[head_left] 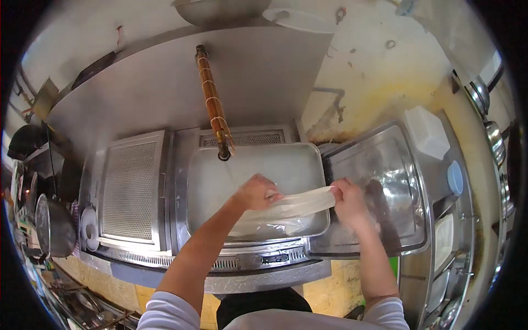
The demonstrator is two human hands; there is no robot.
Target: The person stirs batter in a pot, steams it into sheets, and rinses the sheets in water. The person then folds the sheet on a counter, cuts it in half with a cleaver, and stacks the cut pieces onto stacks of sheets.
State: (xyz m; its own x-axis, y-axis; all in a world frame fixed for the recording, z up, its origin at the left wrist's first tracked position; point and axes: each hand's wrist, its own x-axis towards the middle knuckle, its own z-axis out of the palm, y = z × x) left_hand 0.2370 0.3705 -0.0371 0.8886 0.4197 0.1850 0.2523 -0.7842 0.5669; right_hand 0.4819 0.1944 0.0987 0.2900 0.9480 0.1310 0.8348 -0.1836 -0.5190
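A wet, whitish, cloth-like sheet [305, 202] is stretched between my two hands above a rectangular metal basin [325, 184]. My left hand [258, 192] is closed on its left end, over the middle of the basin. At the basin's right rim, my right hand [350, 202] pinches the other end. Part of the sheet hangs down towards the cloudy water [269, 165] below; whether it is cloth or something else I cannot make out. A brown wrapped pipe [212, 96] ends over the basin, with a thin stream running from its mouth.
To the right lies a shiny metal tray [363, 159], with a white plastic basket [426, 132] and a blue bowl [455, 177] beyond it. A perforated metal panel [129, 190] is on the left, near a large metal pot [55, 225]. Bowls [495, 143] line the right-hand shelf.
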